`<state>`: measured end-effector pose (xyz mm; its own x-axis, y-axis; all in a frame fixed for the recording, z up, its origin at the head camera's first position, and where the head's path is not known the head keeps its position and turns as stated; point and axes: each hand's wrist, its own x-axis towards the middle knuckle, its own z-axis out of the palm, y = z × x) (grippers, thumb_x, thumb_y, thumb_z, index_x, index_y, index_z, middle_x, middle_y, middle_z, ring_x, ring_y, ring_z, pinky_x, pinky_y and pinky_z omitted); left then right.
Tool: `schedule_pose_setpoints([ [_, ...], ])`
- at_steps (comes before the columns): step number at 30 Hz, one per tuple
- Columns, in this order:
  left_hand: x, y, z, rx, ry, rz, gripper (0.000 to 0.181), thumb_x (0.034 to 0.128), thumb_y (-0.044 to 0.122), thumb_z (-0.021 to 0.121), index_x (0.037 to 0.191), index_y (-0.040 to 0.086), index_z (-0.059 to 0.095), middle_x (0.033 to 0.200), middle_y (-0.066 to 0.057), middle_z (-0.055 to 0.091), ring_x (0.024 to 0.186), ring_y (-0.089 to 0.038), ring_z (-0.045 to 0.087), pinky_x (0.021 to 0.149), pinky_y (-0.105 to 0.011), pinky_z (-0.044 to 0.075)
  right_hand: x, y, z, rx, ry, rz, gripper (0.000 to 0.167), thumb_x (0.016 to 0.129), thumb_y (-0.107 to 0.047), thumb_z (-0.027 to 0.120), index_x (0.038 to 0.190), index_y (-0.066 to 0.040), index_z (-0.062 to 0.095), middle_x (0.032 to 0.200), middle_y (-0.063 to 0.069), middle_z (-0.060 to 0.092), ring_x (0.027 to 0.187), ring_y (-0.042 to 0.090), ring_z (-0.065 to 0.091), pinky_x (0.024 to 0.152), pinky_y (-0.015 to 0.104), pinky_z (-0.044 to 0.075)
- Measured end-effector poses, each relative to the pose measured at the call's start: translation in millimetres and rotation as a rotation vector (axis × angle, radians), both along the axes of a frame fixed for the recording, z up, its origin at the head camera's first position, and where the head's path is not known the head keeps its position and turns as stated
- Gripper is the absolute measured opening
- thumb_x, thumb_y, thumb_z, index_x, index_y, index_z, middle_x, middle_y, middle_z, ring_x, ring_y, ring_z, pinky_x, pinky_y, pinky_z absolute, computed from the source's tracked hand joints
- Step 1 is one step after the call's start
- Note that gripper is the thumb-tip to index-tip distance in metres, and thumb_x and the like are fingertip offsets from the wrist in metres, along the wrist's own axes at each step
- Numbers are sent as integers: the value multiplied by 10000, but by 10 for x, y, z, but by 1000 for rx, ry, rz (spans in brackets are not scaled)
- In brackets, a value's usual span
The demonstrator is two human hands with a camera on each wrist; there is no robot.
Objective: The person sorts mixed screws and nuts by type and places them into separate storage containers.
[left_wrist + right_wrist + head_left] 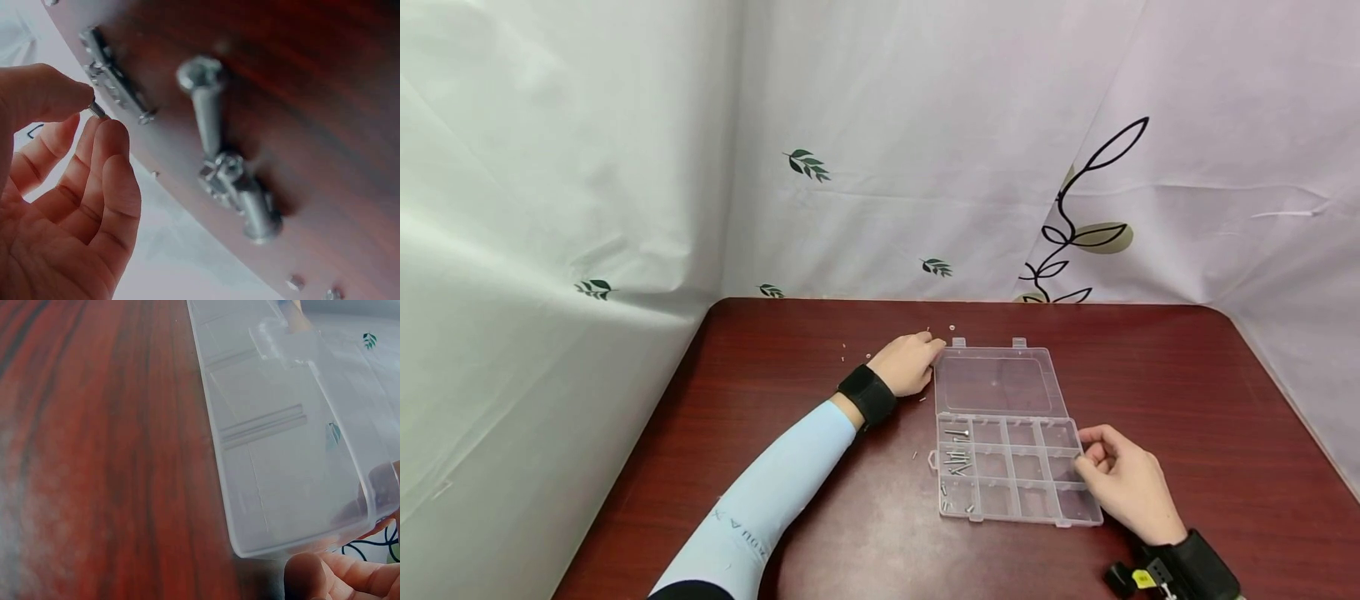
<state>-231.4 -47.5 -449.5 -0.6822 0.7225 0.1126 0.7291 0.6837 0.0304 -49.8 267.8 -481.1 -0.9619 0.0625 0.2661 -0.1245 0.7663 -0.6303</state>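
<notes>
- In the head view, my left hand [906,364] is reaching over the tabletop [1187,375] near the middle of the frame, just beside the clear lid [996,382].
- The divided plastic box [1028,468] is lying right of centre, its lid spread open towards the top of the frame; screws [957,458] are sitting in its left-hand compartments.
- My right hand [1127,483] is gripping the box's right edge, with my thumb and fingers bending in against it.
- In the left wrist view, my left thumb and fingertips are pinching a small screw [97,109] at upper left, while blurred larger screws [259,215] are lying from the centre towards the lower right.
- In the right wrist view, the box is slanting from upper centre to lower right, and my thumb [306,575] is showing at its bottom corner; dark cables [356,549] are curling at lower right.
</notes>
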Motion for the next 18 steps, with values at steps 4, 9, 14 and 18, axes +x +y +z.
schedule_pose_setpoints([
  [4,95,-40,60,27,25,-25,54,909,88,583,926,139,576,850,-1,497,720,-145,529,673,-272,463,-1,5,2,-3,-2,2,276,744,-16,690,992,-138,676,676,-107,548,524,16,483,536,192,338],
  [9,300,-82,195,54,68,-108,62,925,107,562,975,118,596,879,-8,492,747,-143,522,703,-266,460,-3,9,-4,-3,-2,5,276,747,-16,696,993,-139,676,680,-103,550,524,18,484,540,188,338],
  [14,565,-66,320,123,151,-238,52,894,77,560,936,103,576,854,-9,461,717,-150,479,699,-262,443,-6,13,-20,-4,-5,1,277,750,-20,701,999,-140,678,685,-104,555,525,15,488,541,185,340],
  [18,823,-24,408,130,190,-309,86,866,63,590,938,107,575,838,5,426,704,-143,427,689,-249,419,-3,5,-17,-3,-11,0,268,759,-25,699,1003,-135,678,688,-99,555,524,17,484,542,189,337],
])
